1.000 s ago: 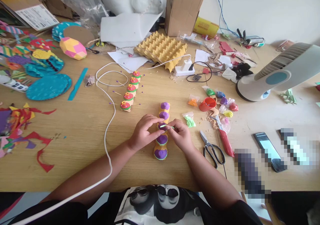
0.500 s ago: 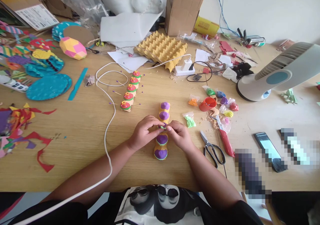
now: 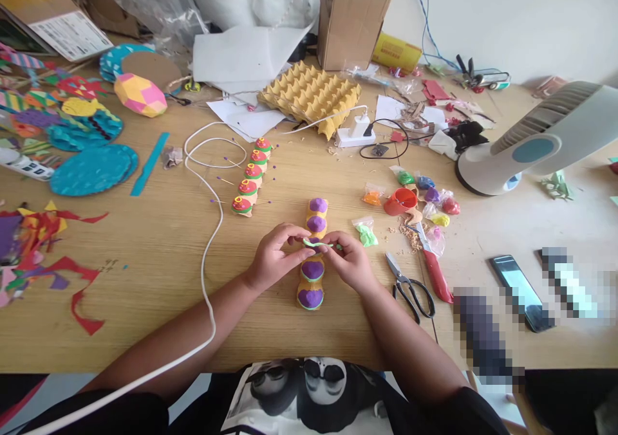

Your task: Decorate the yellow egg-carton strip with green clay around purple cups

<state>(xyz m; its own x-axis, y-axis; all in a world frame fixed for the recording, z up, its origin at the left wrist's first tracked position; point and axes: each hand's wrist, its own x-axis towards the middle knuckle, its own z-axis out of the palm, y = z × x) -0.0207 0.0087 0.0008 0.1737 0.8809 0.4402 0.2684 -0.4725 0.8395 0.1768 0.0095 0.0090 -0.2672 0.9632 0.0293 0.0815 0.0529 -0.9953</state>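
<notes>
A thin light green clay strip (image 3: 317, 244) is stretched between the fingers of my two hands. My left hand (image 3: 277, 255) has its thumb and index finger at the strip's left end. Pinched in my right hand (image 3: 348, 261) is the right end, with a bit of green showing past the fingers. Directly below lies an egg-carton strip (image 3: 311, 280), yellow with purple clay caps. Its two nearest caps have light green edging along their lower rims. The middle cap is partly hidden by my fingers and the green strip.
A finished-looking red and green carton row (image 3: 251, 181) with pins stands left. Right are a bag of green clay (image 3: 367, 232), scissors (image 3: 410, 287), a red-handled knife (image 3: 437, 274), an orange cup (image 3: 402, 201) and a fan (image 3: 526, 139). A white cable (image 3: 207, 255) crosses my left arm.
The green strip, mostly hidden between my fingers before, now shows stretched above the middle cap. My fingertips have moved slightly apart. The carton strip stays in place.
</notes>
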